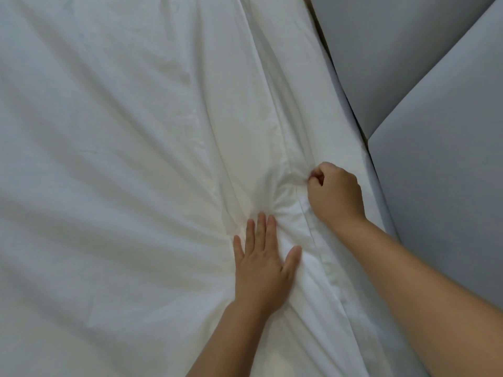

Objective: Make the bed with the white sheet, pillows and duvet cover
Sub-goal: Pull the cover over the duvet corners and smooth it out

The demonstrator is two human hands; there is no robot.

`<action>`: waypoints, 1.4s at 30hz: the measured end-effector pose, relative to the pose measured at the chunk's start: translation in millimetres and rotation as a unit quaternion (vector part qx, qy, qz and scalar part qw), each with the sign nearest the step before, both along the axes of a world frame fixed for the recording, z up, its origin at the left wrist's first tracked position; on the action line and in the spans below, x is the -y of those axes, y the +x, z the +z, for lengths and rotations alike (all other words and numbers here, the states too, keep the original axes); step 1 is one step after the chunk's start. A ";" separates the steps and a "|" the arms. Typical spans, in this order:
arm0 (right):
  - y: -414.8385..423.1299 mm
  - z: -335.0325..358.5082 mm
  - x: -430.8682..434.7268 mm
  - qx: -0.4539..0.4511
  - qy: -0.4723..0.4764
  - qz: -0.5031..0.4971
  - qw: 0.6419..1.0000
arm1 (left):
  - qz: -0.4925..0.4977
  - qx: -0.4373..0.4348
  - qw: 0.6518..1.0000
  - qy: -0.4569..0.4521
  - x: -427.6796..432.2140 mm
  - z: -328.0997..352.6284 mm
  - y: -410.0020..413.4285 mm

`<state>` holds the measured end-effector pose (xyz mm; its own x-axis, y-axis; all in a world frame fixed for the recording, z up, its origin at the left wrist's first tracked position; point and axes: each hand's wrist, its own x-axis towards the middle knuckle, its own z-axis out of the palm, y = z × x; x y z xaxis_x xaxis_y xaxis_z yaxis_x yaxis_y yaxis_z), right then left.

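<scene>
A white duvet cover (122, 159) lies spread across the bed, filling the left and middle of the view, with creases fanning out from both hands. The left hand (261, 257) presses flat on it, fingers straight. Just to its right and farther away, the right hand (334, 191) pinches a bunched fold of the cover near its hem. Grey padded panels (422, 63) stand along the right.
</scene>
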<state>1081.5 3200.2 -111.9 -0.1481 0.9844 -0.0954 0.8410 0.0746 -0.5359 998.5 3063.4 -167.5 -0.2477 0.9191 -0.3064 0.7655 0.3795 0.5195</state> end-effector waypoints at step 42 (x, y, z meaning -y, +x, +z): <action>24.7 -93.2 -49.8 -0.118 0.052 -0.175 0.976 | 0.057 0.005 0.994 0.098 -67.9 -19.9 50.2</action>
